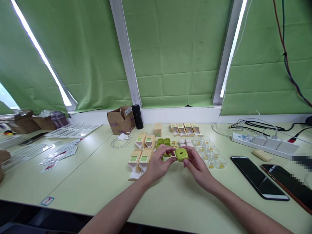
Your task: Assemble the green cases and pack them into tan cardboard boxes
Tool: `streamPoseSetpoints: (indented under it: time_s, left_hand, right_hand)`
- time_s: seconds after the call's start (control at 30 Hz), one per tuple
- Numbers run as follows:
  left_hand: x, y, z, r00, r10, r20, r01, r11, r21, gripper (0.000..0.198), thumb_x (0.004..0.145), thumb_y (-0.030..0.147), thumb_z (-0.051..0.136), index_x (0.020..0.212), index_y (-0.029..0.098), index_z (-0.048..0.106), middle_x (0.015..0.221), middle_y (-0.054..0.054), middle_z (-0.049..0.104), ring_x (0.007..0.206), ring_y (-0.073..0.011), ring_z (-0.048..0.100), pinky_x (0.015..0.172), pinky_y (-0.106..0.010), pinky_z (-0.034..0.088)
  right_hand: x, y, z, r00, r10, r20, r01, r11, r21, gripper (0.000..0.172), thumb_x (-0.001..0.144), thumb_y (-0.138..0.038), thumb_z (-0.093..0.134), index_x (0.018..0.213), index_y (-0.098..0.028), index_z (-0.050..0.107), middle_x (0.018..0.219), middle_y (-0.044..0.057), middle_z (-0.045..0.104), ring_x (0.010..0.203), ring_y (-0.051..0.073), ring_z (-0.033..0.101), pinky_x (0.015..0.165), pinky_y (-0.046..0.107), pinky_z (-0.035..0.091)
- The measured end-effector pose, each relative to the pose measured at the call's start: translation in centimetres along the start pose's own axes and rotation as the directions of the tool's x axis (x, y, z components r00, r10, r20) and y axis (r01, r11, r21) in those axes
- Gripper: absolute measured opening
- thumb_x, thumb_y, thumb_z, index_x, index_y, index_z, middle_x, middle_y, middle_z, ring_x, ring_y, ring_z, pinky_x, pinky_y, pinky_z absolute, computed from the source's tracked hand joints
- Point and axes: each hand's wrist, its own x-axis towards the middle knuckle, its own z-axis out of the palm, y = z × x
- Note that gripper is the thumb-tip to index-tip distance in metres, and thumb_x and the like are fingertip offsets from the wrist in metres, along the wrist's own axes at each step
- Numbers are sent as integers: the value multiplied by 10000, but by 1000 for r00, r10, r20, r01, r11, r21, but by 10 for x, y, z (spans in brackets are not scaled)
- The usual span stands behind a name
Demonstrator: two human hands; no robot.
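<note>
A small green rounded-square case with a dark slot in its top is held up over the table between my two hands. Thumb and fingers of my left hand close on its left edge. On the other side, my right hand grips it with the thumb low at the front corner. Just behind my hands sit more green cases, partly hidden, with small yellow pieces and white blocks beside them. To the right stand several clear plastic cups with yellow centres.
Open kraft boxes stand left of my hands, more boxes behind. Farther back are a cardboard carton, a black bottle and a white charger. A phone and a power strip lie right. Another person's hand shows far left.
</note>
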Motion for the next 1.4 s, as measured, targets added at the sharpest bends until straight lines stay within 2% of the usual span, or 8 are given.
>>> streamPoseSetpoints:
  time_s: [0.2,0.33,0.43,0.57,0.7,0.8,0.97,1.4]
  left_hand:
    - [-1,7,-1,961,267,73,-276,939,204,468,924,220,782,1366,251,632,1218,-119,700,1176,-293,584,996,-494,550]
    - [-3,9,1,928,329,174,-366,894,259,490,979,147,669,1445,277,596,1303,-137,667,1216,-304,561,1035,-543,536]
    - [-3,8,1,956,265,127,-286,937,200,473,960,134,685,1407,278,622,1298,-132,665,1253,-307,568,1060,-546,531]
    - [2,-3,0,999,-4,-46,3,1000,-28,434,903,191,767,1319,248,659,1311,-125,666,1157,-263,642,980,-443,579]
    - [8,-14,-1,958,-269,-96,206,883,-423,497,859,316,834,1297,199,629,1271,-129,692,1077,-222,701,930,-371,600]
    - [10,-17,-2,931,-357,-72,259,787,-559,559,794,341,895,1260,180,631,1224,-129,720,1146,-233,695,981,-364,584]
    - [9,-21,-1,917,-393,-73,279,761,-586,593,750,341,928,1247,176,651,1244,-134,726,1170,-242,694,1007,-378,579]
    - [8,-23,-1,921,-388,-30,279,711,-646,650,730,347,952,1279,173,649,1283,-147,720,1191,-250,692,1004,-369,576]
  right_hand:
    - [-1,-2,1,999,40,31,-40,999,-3,426,1058,-572,524,1386,-303,567,1232,86,697,1032,236,702,923,402,618]
    - [-3,-2,5,999,45,16,-44,997,-57,428,1061,-562,526,1413,-323,573,1243,72,708,1094,247,691,958,407,601]
    - [-1,-5,3,999,8,-31,-12,990,-141,431,1069,-536,513,1427,-305,574,1253,81,710,1128,257,684,971,413,584]
    - [8,-4,-10,984,-107,-144,46,925,-376,345,1052,-443,538,1339,-271,622,1127,83,726,1054,274,680,933,439,547]
    - [20,5,-20,970,-231,-76,124,738,-663,153,1001,-298,589,1090,-248,702,1083,86,748,1048,301,652,916,468,468]
    - [29,9,-17,980,-195,40,148,575,-805,148,967,-203,607,1014,-236,743,1047,87,763,1031,294,633,882,442,418]
    - [52,8,1,987,39,159,142,281,-949,194,944,-171,625,941,-208,815,990,116,768,1064,295,591,919,427,359]
    - [87,16,27,978,153,144,114,188,-975,220,845,-63,639,918,-133,835,1011,218,771,1116,358,565,952,451,333]
